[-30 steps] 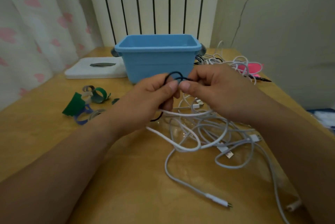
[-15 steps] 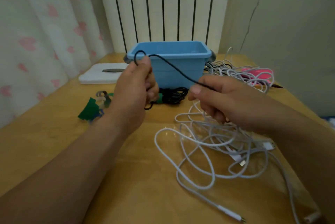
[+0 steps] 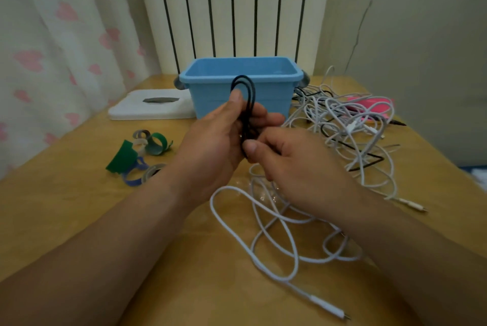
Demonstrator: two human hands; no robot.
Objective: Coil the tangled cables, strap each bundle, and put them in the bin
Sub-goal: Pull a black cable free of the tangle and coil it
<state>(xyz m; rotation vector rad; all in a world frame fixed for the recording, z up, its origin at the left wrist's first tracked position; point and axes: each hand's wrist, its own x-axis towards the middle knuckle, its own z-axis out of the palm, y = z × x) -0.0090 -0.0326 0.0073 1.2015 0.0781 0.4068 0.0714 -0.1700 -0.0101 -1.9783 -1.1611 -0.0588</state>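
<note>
My left hand (image 3: 216, 141) grips a thin black cable (image 3: 247, 99) folded into a couple of upright loops that stick up above my thumb, in front of the blue bin (image 3: 210, 80). Just below the loops, my right hand (image 3: 297, 167) pinches the same black cable between thumb and fingers. A tangle of white cables (image 3: 276, 223) spreads over the wooden table under and right of my hands, with more white and black cable (image 3: 350, 120) heaped beside the bin. Several green, blue and grey straps (image 3: 139, 154) lie left of my hands.
A white flat box (image 3: 150, 109) with a slot lies left of the bin. Something pink (image 3: 369, 104) sits under the cable heap at the right. A radiator and curtain stand behind the table. A white plug end (image 3: 332, 310) lies near the front edge.
My hands were spread apart with the black cable stretched between them; they have come together, and the cable now stands in folded loops in my left hand.
</note>
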